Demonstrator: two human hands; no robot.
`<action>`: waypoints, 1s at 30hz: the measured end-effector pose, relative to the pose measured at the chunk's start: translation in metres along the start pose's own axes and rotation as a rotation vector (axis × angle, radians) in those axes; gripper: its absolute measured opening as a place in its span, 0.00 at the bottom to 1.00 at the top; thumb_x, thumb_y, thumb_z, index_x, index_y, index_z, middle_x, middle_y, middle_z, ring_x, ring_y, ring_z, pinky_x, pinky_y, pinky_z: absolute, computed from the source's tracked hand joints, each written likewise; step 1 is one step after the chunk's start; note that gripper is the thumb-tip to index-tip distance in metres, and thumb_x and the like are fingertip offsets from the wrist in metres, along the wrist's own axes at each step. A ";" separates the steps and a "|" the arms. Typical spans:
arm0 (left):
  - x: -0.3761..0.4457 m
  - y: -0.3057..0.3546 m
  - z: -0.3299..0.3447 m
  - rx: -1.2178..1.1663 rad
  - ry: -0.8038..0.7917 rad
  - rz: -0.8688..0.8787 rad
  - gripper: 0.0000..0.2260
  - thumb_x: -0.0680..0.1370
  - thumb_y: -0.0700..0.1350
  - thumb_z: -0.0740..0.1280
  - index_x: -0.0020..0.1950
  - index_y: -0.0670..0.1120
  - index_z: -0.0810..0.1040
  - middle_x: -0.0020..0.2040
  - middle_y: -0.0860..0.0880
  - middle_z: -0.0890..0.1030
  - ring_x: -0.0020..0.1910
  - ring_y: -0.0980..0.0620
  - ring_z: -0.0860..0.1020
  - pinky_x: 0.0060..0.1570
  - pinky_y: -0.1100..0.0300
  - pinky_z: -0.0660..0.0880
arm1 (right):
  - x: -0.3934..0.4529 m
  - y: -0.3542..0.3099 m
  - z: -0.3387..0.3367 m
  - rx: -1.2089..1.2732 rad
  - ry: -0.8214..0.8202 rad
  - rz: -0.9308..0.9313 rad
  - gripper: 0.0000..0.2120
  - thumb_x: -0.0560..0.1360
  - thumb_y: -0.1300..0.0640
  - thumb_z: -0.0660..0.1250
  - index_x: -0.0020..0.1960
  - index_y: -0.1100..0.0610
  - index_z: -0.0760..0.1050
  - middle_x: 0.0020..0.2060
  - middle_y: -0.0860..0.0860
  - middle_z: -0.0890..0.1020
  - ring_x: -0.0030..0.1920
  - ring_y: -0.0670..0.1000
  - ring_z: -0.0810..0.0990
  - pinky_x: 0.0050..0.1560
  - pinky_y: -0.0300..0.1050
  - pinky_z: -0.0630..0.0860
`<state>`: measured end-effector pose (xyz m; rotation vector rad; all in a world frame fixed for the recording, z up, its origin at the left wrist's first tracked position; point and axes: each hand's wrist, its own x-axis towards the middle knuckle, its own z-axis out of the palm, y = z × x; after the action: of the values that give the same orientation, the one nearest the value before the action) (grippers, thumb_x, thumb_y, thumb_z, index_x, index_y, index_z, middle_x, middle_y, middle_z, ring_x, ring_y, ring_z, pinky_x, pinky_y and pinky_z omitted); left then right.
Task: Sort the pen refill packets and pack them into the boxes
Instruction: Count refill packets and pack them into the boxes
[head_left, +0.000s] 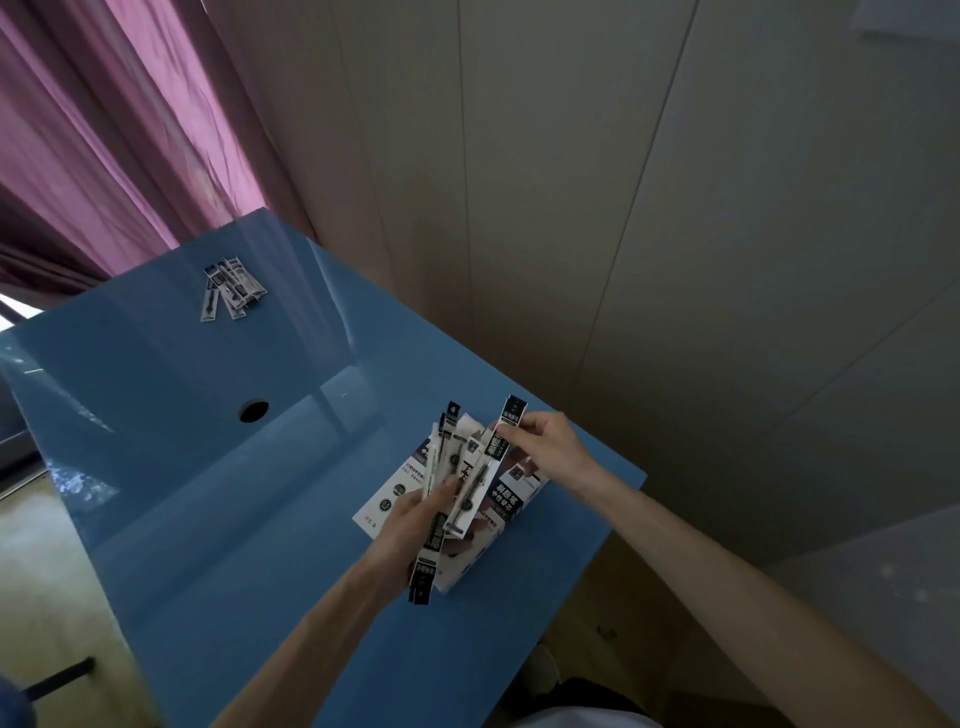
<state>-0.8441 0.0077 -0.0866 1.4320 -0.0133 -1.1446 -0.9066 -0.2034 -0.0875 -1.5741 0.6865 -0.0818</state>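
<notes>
My left hand (410, 525) grips a fanned bunch of narrow black-and-white pen refill packets (448, 467) above the right part of the blue table (218, 519). With finger and thumb my right hand (545, 441) pinches the top of one packet (511, 421) at the bunch's right side. Two white boxes lie under the hands: one (389, 493) shows to the left of the bunch, the other (514, 499), with dark printed panels, to the right. A small separate pile of packets (228, 286) lies at the table's far left.
A round cable hole (253, 410) sits in the tabletop left of the hands. The beige panelled wall (623, 208) runs along the table's right edge. A purple curtain (104, 130) hangs behind the far end. The floor shows at the lower left.
</notes>
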 end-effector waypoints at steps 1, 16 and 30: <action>0.002 0.000 -0.004 0.037 0.038 0.021 0.15 0.83 0.51 0.66 0.58 0.39 0.82 0.52 0.38 0.86 0.47 0.41 0.86 0.45 0.49 0.85 | 0.002 0.002 -0.003 0.027 0.019 0.010 0.11 0.81 0.56 0.70 0.54 0.65 0.82 0.47 0.58 0.87 0.37 0.52 0.85 0.28 0.39 0.76; 0.069 0.040 -0.041 1.175 0.363 0.299 0.14 0.76 0.54 0.74 0.39 0.52 0.71 0.38 0.55 0.80 0.33 0.57 0.78 0.30 0.62 0.71 | 0.063 -0.005 -0.038 0.267 0.344 0.101 0.09 0.83 0.58 0.65 0.57 0.62 0.80 0.47 0.59 0.84 0.29 0.49 0.84 0.25 0.40 0.77; 0.079 0.042 -0.031 1.427 0.343 0.231 0.18 0.72 0.58 0.74 0.47 0.51 0.69 0.39 0.53 0.79 0.36 0.52 0.78 0.38 0.53 0.79 | 0.090 0.005 -0.030 0.153 0.321 0.139 0.07 0.83 0.56 0.66 0.52 0.60 0.79 0.46 0.55 0.84 0.34 0.53 0.86 0.32 0.45 0.81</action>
<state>-0.7594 -0.0282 -0.1097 2.7475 -0.8763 -0.5926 -0.8490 -0.2715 -0.1190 -1.3745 1.0150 -0.2816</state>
